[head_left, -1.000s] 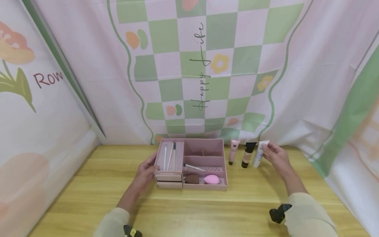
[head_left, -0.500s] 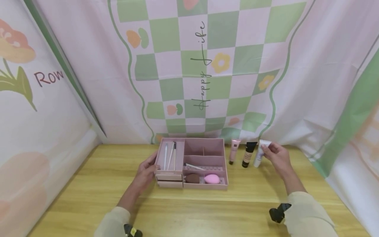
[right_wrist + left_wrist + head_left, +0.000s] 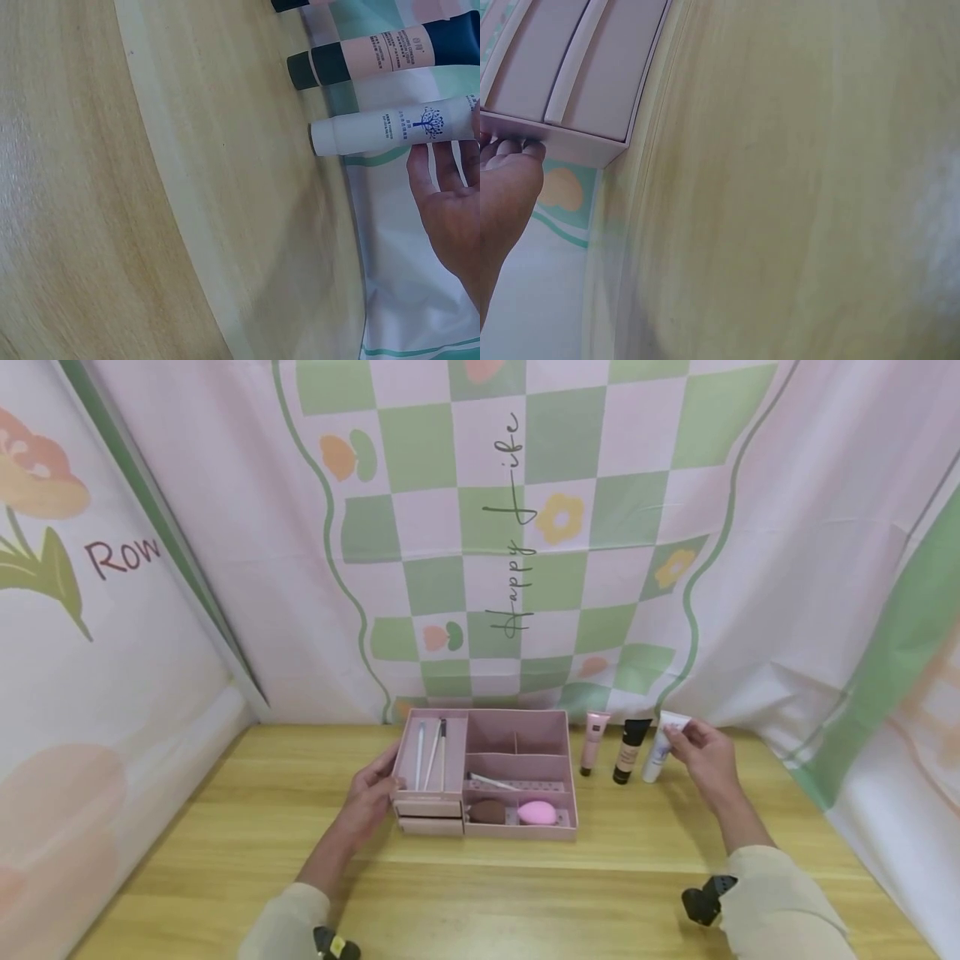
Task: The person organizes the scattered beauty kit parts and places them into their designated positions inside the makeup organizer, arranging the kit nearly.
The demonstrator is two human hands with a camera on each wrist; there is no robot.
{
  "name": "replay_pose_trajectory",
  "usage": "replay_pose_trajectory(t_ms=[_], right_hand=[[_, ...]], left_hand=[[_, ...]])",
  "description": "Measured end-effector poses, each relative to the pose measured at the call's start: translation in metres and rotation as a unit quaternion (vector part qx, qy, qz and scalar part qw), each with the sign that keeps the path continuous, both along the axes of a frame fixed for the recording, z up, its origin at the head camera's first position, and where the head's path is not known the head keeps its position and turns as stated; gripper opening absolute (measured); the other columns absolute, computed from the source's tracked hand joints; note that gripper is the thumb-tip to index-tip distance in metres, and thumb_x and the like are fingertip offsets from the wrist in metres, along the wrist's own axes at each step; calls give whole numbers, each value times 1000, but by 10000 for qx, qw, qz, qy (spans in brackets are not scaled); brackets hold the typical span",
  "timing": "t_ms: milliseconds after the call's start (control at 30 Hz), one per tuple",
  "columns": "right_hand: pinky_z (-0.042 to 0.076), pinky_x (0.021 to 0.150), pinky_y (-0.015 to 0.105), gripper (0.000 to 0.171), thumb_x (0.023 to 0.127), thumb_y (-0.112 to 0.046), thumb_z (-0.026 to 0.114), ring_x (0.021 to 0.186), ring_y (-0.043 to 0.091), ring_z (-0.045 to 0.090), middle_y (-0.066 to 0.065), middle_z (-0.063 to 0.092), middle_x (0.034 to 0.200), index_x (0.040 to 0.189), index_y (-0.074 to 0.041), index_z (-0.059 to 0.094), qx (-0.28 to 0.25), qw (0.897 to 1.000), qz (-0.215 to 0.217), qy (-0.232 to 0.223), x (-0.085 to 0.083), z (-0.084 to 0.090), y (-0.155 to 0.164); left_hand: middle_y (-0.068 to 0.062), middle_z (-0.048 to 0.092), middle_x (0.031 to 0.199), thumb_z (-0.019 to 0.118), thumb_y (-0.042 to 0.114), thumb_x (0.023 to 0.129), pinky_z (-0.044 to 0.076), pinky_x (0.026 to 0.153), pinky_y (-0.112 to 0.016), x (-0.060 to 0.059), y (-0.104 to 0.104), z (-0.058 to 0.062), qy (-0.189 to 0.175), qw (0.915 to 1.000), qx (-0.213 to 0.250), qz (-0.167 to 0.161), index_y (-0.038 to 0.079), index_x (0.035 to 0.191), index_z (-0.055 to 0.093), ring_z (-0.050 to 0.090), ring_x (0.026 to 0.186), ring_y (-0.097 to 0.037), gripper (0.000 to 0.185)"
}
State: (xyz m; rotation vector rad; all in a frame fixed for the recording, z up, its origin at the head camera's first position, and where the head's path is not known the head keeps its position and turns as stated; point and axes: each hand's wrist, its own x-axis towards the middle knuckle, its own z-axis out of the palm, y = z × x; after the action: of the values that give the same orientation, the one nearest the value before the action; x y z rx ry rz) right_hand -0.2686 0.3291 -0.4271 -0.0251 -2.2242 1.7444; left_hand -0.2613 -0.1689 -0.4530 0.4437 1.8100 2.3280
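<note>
In the head view, my left hand (image 3: 369,797) rests against the left side of a pink makeup organizer (image 3: 520,833). The left wrist view has that hand's fingertips at the side wall, beside two drawer fronts (image 3: 611,67). My right hand (image 3: 705,760) pinches a white squeeze tube (image 3: 367,135) near its flat upper end. The tube stands cap down at the right end of a row. To its left are a black-and-beige tube (image 3: 629,753) and a pink tube (image 3: 592,745), both upright.
Several slim brushes (image 3: 431,756) lie on the organizer's top left. Its compartments hold another brush (image 3: 491,782), a brown sponge (image 3: 487,812) and a pink sponge (image 3: 537,813). Behind the wooden table (image 3: 525,902) hangs a checkered curtain (image 3: 487,527).
The white tube has shifted very slightly in my right hand's pinch, its top leaning a bit to the right. My left hand and the organizer stay where they were.
</note>
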Motion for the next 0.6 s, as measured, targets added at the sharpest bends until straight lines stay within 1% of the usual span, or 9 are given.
replay_pose_trajectory(t_ms=[100, 167, 300, 367, 467, 600], right_hand=[[55, 80, 7, 37, 96, -24, 58, 88, -13, 61, -33, 61, 92, 127, -5, 55, 39, 10000, 24, 54, 1, 3, 0], [55, 79, 7, 38, 95, -24, 59, 87, -13, 61, -32, 61, 92, 127, -3, 55, -6, 10000, 15, 97, 1, 6, 0], [55, 77, 6, 25, 94, -22, 61, 84, -12, 63, -31, 64, 90, 118, -12, 60, -303, 9993, 28, 233, 1, 13, 1], [55, 76, 6, 17, 94, -20, 62, 83, -11, 64, -30, 66, 90, 110, -18, 62, -478, 9984, 51, 302, 1, 17, 1], [55, 75, 6, 12, 94, -20, 62, 82, -12, 63, -31, 66, 89, 105, -24, 62, -331, 9987, -32, 376, 1, 24, 0], [53, 76, 4, 13, 94, -24, 61, 84, -14, 60, -34, 62, 90, 107, -25, 61, 138, 9988, -245, 391, 3, 35, 0]], left_hand=[[-18, 11, 165, 46, -4, 87, 42, 106, -13, 0, 0, 0, -48, 10000, -18, -19, -1, 154, 17, 25, 148, -29, 73], [-18, 10, 165, 45, -4, 87, 41, 107, -15, 0, 0, 0, -50, 10000, -35, -45, -1, 154, 17, 15, 150, -37, 73], [-19, 10, 165, 46, -3, 87, 40, 108, -16, 0, -1, 0, 11, 9999, -76, -78, -1, 154, 17, 15, 150, -39, 73], [-19, 10, 165, 46, -3, 87, 41, 107, -15, 0, -1, 0, 8, 10000, -65, -76, -1, 154, 17, 15, 150, -38, 73], [-19, 11, 165, 45, -4, 87, 42, 106, -13, 0, 0, 0, -34, 10000, -13, -38, -1, 154, 17, 16, 149, -37, 73], [-18, 12, 165, 45, -5, 86, 43, 104, -12, 1, 1, 1, -103, 9999, 45, 15, -1, 153, 17, 17, 149, -36, 73]])
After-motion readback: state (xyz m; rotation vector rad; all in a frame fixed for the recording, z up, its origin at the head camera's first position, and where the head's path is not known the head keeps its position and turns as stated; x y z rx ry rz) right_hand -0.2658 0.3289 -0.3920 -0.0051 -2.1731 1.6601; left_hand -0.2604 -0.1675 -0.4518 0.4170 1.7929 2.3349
